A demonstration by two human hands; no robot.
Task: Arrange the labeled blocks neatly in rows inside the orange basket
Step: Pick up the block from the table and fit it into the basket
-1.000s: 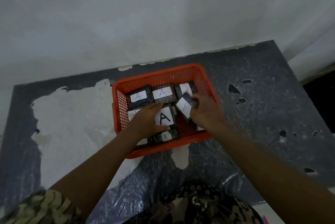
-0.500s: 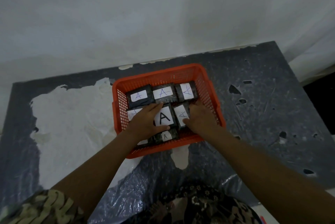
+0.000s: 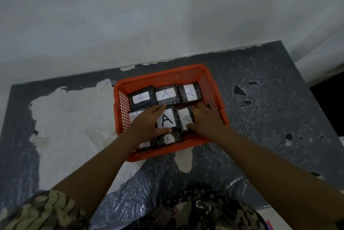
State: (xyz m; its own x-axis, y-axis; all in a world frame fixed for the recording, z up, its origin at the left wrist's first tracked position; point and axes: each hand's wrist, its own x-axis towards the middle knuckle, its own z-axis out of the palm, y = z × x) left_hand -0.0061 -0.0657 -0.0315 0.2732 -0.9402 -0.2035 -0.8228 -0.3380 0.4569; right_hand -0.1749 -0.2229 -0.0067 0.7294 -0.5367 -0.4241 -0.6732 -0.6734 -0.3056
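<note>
orange basket (image 3: 216, 97) sits on a worn dark table (image 3: 270, 118), near the far edge by the wall. inside: back row of three dark blocks with white "a" labels, side by side — left (image 3: 142, 97), middle (image 3: 166, 94), right (image 3: 190, 92). second row: large-"a" block (image 3: 166, 119) in the centre, another block (image 3: 185, 119) touching its right side. small-label block (image 3: 168, 139) in front. left hand (image 3: 149, 122) lies flat, fingers spread loosely, thumb under the large-"a" block. right hand (image 3: 203, 121) cups the right-side block, fingers lightly curled against it; whether it pinches, cannot tell.
</note>
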